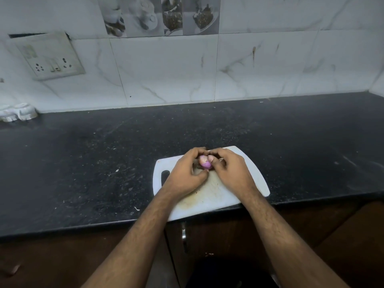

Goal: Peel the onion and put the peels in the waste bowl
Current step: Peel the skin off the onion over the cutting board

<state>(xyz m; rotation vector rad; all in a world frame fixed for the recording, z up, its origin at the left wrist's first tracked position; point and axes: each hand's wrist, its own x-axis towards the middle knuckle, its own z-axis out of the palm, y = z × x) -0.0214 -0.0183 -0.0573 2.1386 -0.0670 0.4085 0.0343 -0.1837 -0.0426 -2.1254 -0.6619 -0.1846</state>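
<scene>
Head-camera footage was taken looking down at a dark speckled countertop (104,163) backed by white marbled wall tiles (166,69). A small purple onion (205,164) was held above a white cutting board (247,175), which was laid at the counter's front edge with its near corner slightly over the lip. The onion was gripped from both sides: the left hand (185,173) was curled round it from the left, and the right hand (230,169) was curled round it from the right, so that only a small patch of purple flesh and paler skin was left showing between them. Both thumbs were pressed against the top of the onion, and the fingertips of the two hands were brought close together beyond it; whether any peel was pinched between them could not be told. A slotted handle opening (165,176) was seen at the board's left end, and brownish stains were spread across the board's middle, near the wrists. A switch and socket plate (49,57) was mounted on the wall at the left, with a strip of picture tiles (158,15) set higher up at the centre. A white ribbed object (17,112), only partly in view, was seen at the far left of the counter. Brown cabinet fronts (228,235) and a metal handle (184,235) were visible below the counter edge.
</scene>
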